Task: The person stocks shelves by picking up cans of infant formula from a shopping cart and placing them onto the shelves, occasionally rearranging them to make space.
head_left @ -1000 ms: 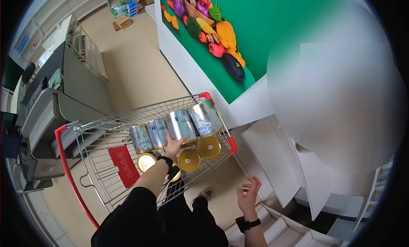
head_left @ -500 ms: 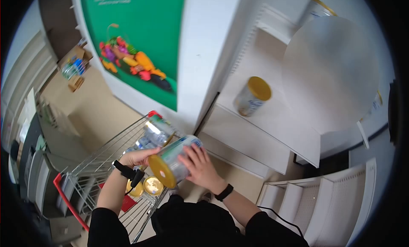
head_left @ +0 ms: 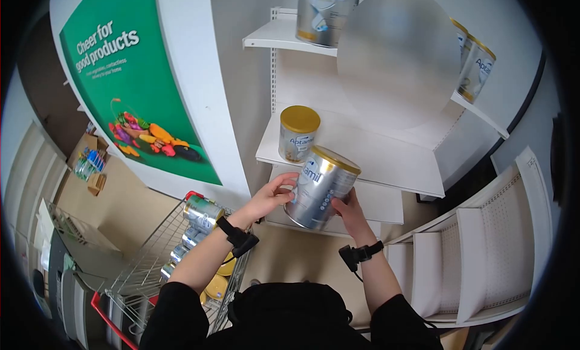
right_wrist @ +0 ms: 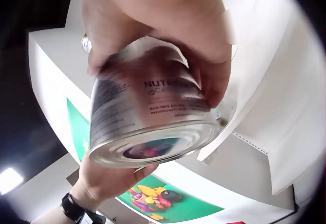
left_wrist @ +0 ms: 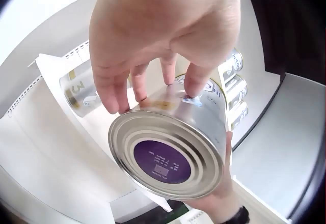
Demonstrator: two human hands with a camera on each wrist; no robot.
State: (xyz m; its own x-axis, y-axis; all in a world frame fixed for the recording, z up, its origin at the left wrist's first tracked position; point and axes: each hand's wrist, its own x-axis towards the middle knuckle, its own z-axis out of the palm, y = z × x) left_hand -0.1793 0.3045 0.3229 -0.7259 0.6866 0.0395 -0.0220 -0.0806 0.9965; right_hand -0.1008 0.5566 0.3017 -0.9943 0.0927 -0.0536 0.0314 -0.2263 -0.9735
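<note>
Aptamil can (head_left: 321, 190) tilts before the shelf (head_left: 393, 160), right hand (head_left: 351, 215) gripping it, left hand (head_left: 270, 199) touching with loose fingers!

The left grip (left_wrist: 165, 25) is reaching down from the top, its fingertips meeting the side of a silver can (left_wrist: 178, 123). The can is tilting its metal base toward the camera and showing a purple disc (left_wrist: 162, 158) with pale print. Behind it, the right grip (left_wrist: 216, 196) is touching the side, a black band (left_wrist: 237, 216) circling its wrist. A can marked 3 (left_wrist: 78, 92) is standing on a white shelf (left_wrist: 50, 79); more cans (left_wrist: 237, 91) are lining up opposite.
</note>
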